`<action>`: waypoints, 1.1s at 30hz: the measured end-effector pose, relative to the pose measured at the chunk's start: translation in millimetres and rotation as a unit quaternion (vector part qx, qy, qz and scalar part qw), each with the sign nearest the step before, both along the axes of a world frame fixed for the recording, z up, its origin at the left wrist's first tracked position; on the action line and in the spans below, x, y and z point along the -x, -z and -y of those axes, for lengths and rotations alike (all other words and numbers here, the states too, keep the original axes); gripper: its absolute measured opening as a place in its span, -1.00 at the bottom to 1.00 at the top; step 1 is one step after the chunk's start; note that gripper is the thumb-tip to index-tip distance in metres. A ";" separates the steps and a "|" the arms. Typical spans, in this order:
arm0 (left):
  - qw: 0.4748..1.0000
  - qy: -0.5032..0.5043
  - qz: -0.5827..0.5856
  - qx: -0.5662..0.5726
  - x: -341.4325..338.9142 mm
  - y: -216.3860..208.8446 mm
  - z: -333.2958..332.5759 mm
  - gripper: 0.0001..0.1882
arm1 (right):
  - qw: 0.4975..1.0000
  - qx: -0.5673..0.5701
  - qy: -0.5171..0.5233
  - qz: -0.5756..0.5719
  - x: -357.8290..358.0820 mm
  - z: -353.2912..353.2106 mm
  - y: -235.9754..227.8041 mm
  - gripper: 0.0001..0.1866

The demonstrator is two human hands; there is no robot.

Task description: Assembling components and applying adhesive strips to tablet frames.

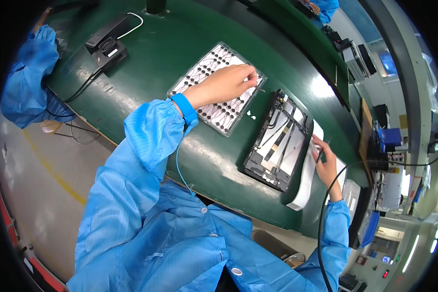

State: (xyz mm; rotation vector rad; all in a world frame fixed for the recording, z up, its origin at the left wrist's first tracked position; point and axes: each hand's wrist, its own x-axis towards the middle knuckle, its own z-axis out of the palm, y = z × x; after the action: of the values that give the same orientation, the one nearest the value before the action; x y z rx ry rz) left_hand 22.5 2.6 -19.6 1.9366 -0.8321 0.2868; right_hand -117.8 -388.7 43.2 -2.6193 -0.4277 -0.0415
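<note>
My left hand point(223, 86), with a blue wrist strap point(184, 108) on its wrist, is over a clear tray point(225, 132) of small round black parts with thin wires point(192, 74). Its fingers are curled together near the tray's right side; whatever they hold is too small to make out. To the right lies an opened flat electronic device point(264, 176) with a black frame and dark strips across a pale inside. Beside it, my right hand point(327, 165) is closed on a dark slim tool point(320, 155), over a long white strip point(304, 184).
Two small white bits point(251, 115) lie between tray and device on the green table point(214, 160). A black box with a vent point(109, 52) and cables stands at the far left. Another person's blue sleeve point(31, 73) is at the left edge. A black cable point(321, 233) arcs past my right forearm.
</note>
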 end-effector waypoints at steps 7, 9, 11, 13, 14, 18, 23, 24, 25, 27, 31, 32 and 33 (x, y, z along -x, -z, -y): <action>0.953 0.078 -0.288 0.050 2.4 -12.8 6.3 -0.72 | 1.000 -0.008 -0.016 0.021 -20.2 -21.2 -17.1 -0.67; 0.942 0.084 -0.321 0.052 1.2 -13.6 4.3 -0.72 | 0.990 -0.134 -0.041 0.006 -40.3 -70.1 -18.1 -0.70; 0.927 0.097 -0.356 0.063 4.6 -14.6 -1.9 -0.72 | 0.979 -0.196 -0.059 -0.012 -62.3 -124.2 -13.2 -0.68; 0.916 0.124 -0.366 0.110 -4.4 1.5 -2.3 -0.71 | 0.984 -0.172 -0.053 -0.008 -87.8 -159.0 -1.3 -0.71; 0.917 0.121 -0.366 0.100 -2.6 -4.4 -4.5 -0.70 | 0.982 -0.181 -0.051 -0.013 -97.5 -170.8 1.6 -0.75; 0.927 0.117 -0.345 0.092 -8.6 -14.3 -17.8 -0.67 | 0.981 -0.180 -0.074 -0.024 -126.4 -188.9 6.3 -0.85; 0.944 0.018 -0.286 0.163 -14.5 -7.6 -15.4 -0.65 | 0.959 -0.267 -0.073 -0.052 -141.5 -201.7 24.2 -0.85; 0.954 0.013 -0.256 0.155 -14.6 -6.0 -16.7 -0.67 | 0.949 -0.297 -0.069 -0.078 -143.1 -204.9 26.8 -0.84; 0.963 0.009 -0.225 0.145 -14.5 -4.9 -17.9 -0.68 | 0.937 -0.327 -0.066 -0.104 -144.6 -207.7 29.3 -0.84; 0.968 -0.017 -0.211 0.135 -13.5 -5.0 -20.5 -0.70 | 0.937 -0.330 -0.067 -0.096 -146.4 -210.5 34.1 -0.84; 0.979 -0.082 -0.158 0.100 -12.6 -4.5 -20.3 -0.78 | 0.962 -0.260 -0.084 0.016 -147.9 -210.2 50.4 -0.85; 0.984 -0.096 -0.136 0.068 -12.1 -2.5 -21.4 -0.77 | 0.974 -0.211 -0.062 0.048 -144.3 -213.6 47.8 -0.87; 0.987 -0.108 -0.114 0.035 -11.7 -0.7 -22.5 -0.76 | 0.974 -0.212 -0.062 0.048 -140.9 -217.3 43.4 -0.87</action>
State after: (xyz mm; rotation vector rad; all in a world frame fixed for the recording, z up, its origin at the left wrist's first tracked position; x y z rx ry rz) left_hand 34.2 25.1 -18.9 1.9521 -0.4567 0.2139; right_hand 23.1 -171.4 -0.2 -2.1720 -0.5488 -0.1966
